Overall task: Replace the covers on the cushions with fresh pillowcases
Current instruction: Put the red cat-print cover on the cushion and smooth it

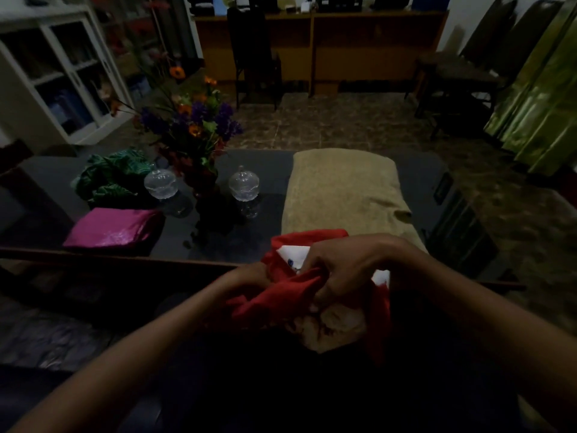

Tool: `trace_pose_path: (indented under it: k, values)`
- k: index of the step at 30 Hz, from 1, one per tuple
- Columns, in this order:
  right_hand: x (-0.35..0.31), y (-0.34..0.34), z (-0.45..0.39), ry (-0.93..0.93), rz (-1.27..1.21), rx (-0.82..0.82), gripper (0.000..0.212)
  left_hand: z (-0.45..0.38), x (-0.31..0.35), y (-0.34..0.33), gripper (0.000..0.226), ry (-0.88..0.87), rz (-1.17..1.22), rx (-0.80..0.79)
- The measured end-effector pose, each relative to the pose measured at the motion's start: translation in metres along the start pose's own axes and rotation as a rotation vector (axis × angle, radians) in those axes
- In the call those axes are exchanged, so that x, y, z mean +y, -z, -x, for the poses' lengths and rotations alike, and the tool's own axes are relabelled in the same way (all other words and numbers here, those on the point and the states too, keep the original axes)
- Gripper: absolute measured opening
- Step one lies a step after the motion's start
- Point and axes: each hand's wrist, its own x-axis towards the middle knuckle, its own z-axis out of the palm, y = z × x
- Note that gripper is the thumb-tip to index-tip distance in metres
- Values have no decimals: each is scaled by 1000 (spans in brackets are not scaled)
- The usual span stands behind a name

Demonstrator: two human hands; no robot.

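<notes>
Left hand (249, 278) and right hand (340, 270) both clutch bunched red fabric pillowcase (281, 292) over pale cushion (337, 326), near bench (218, 242) edge.

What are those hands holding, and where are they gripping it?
Both hands grip a red cloth cover: the right hand bunches its middle fold, the left hand holds its left side.

Red cover (282, 296), tan cushion (345, 189), shiny magenta cloth (112, 228), perhaps leaf-patterned green fabric (114, 178).
</notes>
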Motion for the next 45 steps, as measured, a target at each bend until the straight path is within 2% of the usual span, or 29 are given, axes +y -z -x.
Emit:
trace_pose_path:
  k: [2, 4, 7, 9, 11, 13, 14, 16, 19, 22, 24, 27, 30, 33, 36, 38, 41, 43, 45]
  values:
    - [9, -5, 5, -51, -14, -117, 17, 2, -2, 6, 18, -61, 64, 12]
    - [20, -8, 7, -87, -17, -173, 31, 10, -7, 20, 19, -98, 187, 89]
    - [40, -13, 1, -114, -202, -146, 40, 26, -11, 42, 21, -222, 339, 148]
    - [53, -19, -12, -129, -399, 14, 45, 42, -10, 45, 20, -322, 360, 150]
    - [63, -27, -26, -142, -505, 266, 63, 57, -7, 48, 16, -411, 358, 176]
    - [65, -33, -38, -59, -419, 452, 82, 76, 3, 53, 13, -501, 362, 213]
    - [65, -36, -45, -18, -286, 502, 84, 84, 8, 56, 14, -538, 367, 225]
    - [62, -40, -60, 3, -51, 562, 69, 97, 15, 66, 20, -584, 368, 256]
    - [50, -26, -67, -102, 66, 687, 30, 114, 20, 86, 24, -609, 390, 304]
    - [45, 2, -59, -187, 16, 830, 17, 125, 16, 105, 27, -621, 347, 344]
    - [42, 26, -49, -173, -143, 924, 9, 127, 7, 116, 30, -585, 299, 300]
    - [29, 54, -31, -16, -427, 956, 8, 124, 2, 123, 34, -523, 199, 229]
    - [15, 67, -16, 92, -518, 948, 9, 120, 16, 120, 33, -434, 182, 274]
    - [10, 68, -10, 103, -480, 941, 11, 108, 36, 107, 36, -360, 125, 402]
    - [9, 67, 2, 65, -461, 860, 16, 93, 48, 90, 15, -410, 97, 529]
    - [12, 68, 15, 14, -457, 747, 19, 87, 49, 90, 12, -440, 177, 521]
    - [17, 71, 30, -44, -437, 638, 19, 93, 53, 104, 20, -450, 329, 484]
    - [16, 76, 34, -47, -375, 662, 14, 99, 58, 115, 27, -455, 362, 533]
    - [10, 84, 33, -31, -301, 798, 9, 102, 66, 123, 27, -501, 351, 700]
